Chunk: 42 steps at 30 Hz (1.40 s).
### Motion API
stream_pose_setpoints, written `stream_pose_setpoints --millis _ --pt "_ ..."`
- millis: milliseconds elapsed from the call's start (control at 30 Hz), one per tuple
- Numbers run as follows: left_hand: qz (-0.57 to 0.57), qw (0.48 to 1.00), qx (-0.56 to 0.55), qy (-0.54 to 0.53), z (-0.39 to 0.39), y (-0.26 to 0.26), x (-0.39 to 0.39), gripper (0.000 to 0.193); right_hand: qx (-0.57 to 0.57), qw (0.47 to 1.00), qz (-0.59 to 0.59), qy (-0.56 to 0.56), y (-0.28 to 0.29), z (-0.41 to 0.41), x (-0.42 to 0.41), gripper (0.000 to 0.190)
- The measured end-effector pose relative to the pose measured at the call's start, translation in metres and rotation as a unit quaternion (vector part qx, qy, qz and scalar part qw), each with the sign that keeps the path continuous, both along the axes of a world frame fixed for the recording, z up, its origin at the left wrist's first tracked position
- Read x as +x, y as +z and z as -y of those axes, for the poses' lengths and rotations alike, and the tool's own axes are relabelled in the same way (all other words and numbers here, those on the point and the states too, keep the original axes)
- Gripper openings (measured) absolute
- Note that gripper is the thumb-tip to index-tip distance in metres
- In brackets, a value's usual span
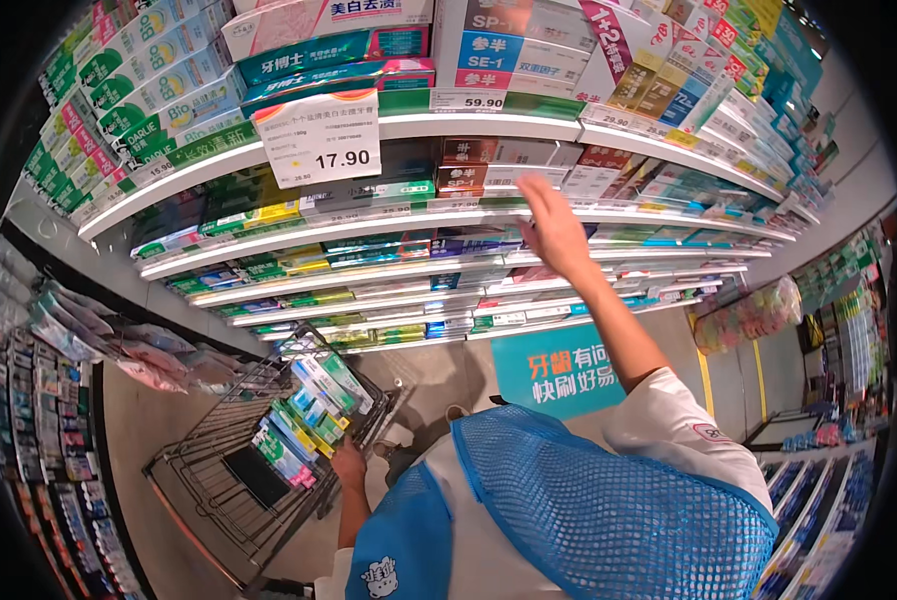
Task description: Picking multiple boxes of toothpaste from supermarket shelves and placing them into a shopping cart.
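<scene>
My right hand (557, 229) reaches out in front of the second shelf from the top, its fingers stretched out and nothing visible in them. Just beyond the fingertips sit toothpaste boxes (462, 180) with brown and white ends. Down on the left, my left hand (349, 461) is at the side of a wire shopping cart (201, 480), against a bunch of green, yellow and blue toothpaste boxes (306, 427) in it. Its fingers are partly hidden, so I cannot tell whether they grip the boxes or the cart. White and green boxes (332, 379) lie farther forward in the cart.
Tiered white shelves (486, 127) curve across the front, stocked with toothpaste boxes, including Darlie ones (186, 112). A large price card (317, 139) hangs over the top shelf's edge. A teal printed floor mat (553, 371) lies below. Hanging packets (148, 349) flank the left.
</scene>
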<state>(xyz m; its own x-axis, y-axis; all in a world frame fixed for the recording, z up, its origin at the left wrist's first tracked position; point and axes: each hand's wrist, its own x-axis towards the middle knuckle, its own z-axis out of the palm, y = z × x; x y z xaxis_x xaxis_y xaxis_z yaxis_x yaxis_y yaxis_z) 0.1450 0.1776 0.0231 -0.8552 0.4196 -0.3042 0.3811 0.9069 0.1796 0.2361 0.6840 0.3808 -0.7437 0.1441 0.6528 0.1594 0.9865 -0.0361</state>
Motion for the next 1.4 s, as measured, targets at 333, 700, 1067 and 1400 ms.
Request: stream_pose_setpoints --millis 333,700,1067,1400 --pt "0.018 0.997 -0.029 0.074 -0.030 0.014 0.050 0.045 0.081 0.963 0.227 -0.116 0.045 -0.083 -0.037 0.041" --pt "-0.039 0.934 0.349 0.061 -0.119 0.120 0.060 0.047 0.142 0.985 0.091 -0.022 0.043 -0.069 -0.031 0.048" --pt "0.395 0.431 0.799 0.139 -0.259 0.229 0.074 0.049 -0.227 0.846 0.342 0.340 0.011 0.093 0.007 0.076" --pt "0.400 0.340 0.764 0.375 -0.208 0.231 0.076 0.047 -0.054 0.951 0.304 0.005 0.039 -0.090 -0.068 0.079"
